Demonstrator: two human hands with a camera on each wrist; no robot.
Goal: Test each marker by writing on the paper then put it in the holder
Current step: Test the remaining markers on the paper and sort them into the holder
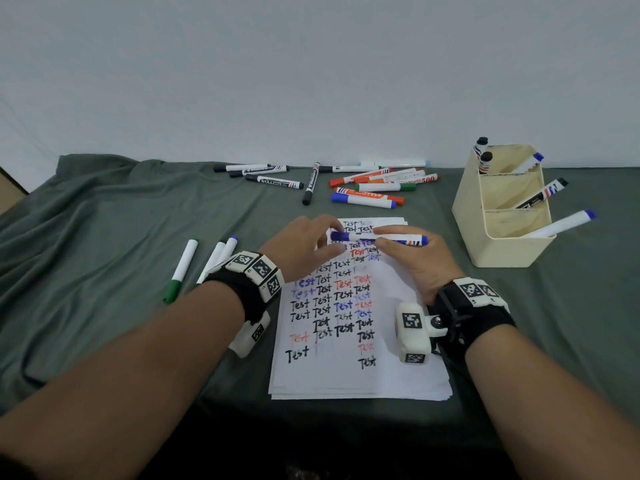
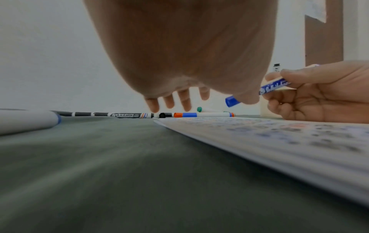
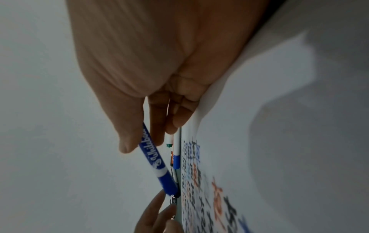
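From the head view, the right hand [image 1: 415, 261] pinches the barrel of a blue marker [image 1: 381, 237] between thumb and fingers, holding it level just above the far end of the paper [image 1: 398, 375]. The left hand [image 1: 304, 247] has its fingertips at the marker's blue cap [image 1: 337, 236], fingers loosely spread; whether they grip the cap is hard to tell. The holder [image 1: 471, 216] stands to the right with several markers in it, and more markers [image 1: 363, 188] lie beyond the paper on the desk [image 1: 104, 220]. This looks like uncapping or recapping, and I cannot say which.

In the left wrist view, the left hand [image 2: 189, 55] shows straight, parted fingers [image 2: 184, 100], and its thumb covers part of the cap [image 2: 231, 101]. The right hand [image 2: 319, 94] keeps the marker [image 2: 275, 85] tilted, cap end down.

In the right wrist view, the right hand [image 3: 149, 71] pinches the marker [image 3: 153, 157] mid-barrel, and the left hand's fingertips [image 3: 159, 205] are beside the cap [image 3: 168, 184].

To do it well, keep the barrel steady with the right hand and move the cap straight along the marker's axis, without twisting sideways, holding it clear of the written sheet.
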